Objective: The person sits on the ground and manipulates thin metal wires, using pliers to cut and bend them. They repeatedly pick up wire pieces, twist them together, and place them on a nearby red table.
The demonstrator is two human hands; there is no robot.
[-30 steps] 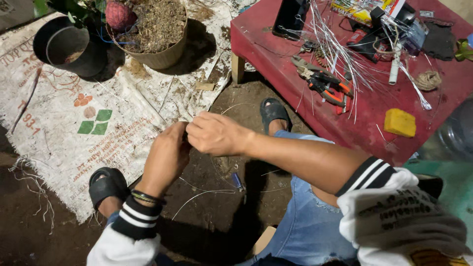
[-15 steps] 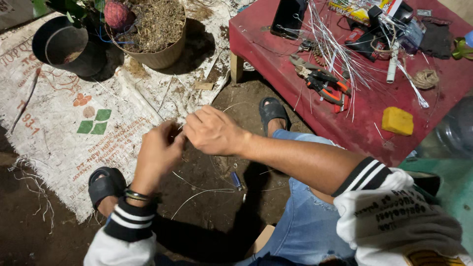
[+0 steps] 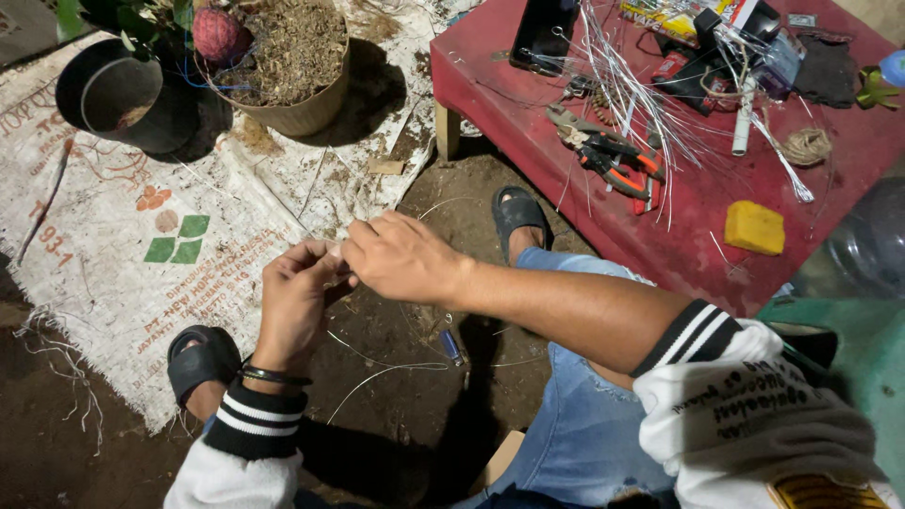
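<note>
My left hand point(image 3: 294, 303) and my right hand point(image 3: 403, 256) meet in front of me, fingertips pinched together on a thin silvery wire point(image 3: 377, 372) that loops down over the dirt floor between my sandalled feet. The pinch point itself is hidden by my fingers. A dark bracelet sits on my left wrist. Both arms wear white sleeves with black striped cuffs.
A low red table point(image 3: 698, 203) at right carries a bundle of thin wires point(image 3: 627, 90), orange-handled pliers point(image 3: 603, 151), a yellow block point(image 3: 754, 227), a twine ball point(image 3: 804, 145) and a dark phone point(image 3: 544, 36). A printed sack point(image 3: 113, 254), a black pot point(image 3: 118, 94) and a soil-filled pot point(image 3: 297, 57) lie at left.
Both hands have shifted slightly left and lower together, still pinching the wire; the left hand has turned so its fingers curl toward the right hand.
</note>
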